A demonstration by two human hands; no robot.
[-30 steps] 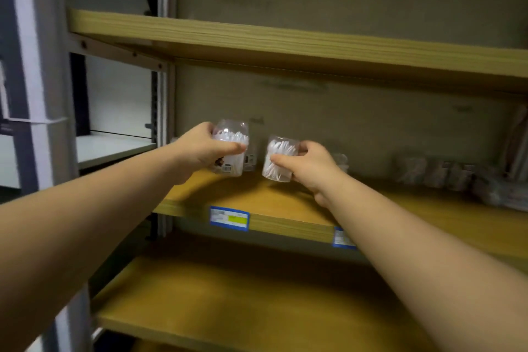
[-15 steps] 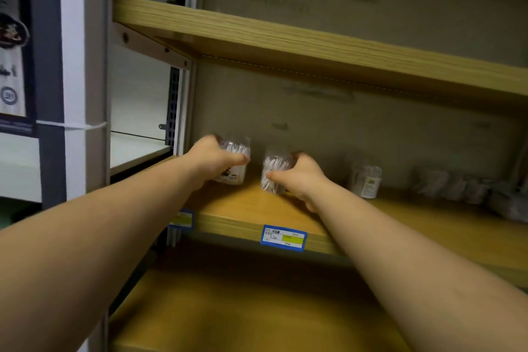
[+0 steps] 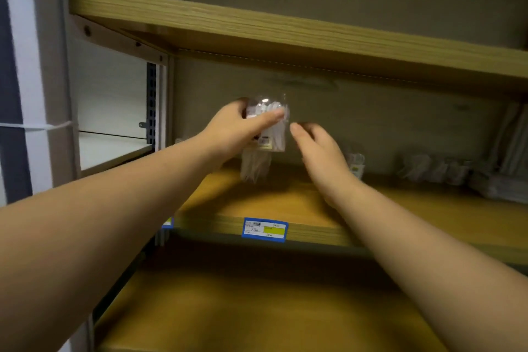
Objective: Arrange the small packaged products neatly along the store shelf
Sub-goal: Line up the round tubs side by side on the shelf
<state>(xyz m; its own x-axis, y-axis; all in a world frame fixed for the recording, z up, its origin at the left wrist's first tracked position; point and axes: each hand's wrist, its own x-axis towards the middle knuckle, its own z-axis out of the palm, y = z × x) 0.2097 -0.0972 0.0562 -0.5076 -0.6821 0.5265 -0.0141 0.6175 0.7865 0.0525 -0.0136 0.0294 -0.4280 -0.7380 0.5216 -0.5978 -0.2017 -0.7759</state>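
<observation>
Near, lower centre: price tag (image 3: 264,231) on the shelf (image 3: 300,233) front edge. Mid-frame: left hand (image 3: 238,130) now clamps a clear pack (image 3: 268,123) and has lifted it over a second pack (image 3: 255,166) standing on the board; half a second ago each hand held one, side by side. Right hand (image 3: 321,150) has let go, fingers loose, touching nothing. Reads as stacking rather than lining up. Far right: loose packs (image 3: 434,168) still unsorted against the back wall.
</observation>
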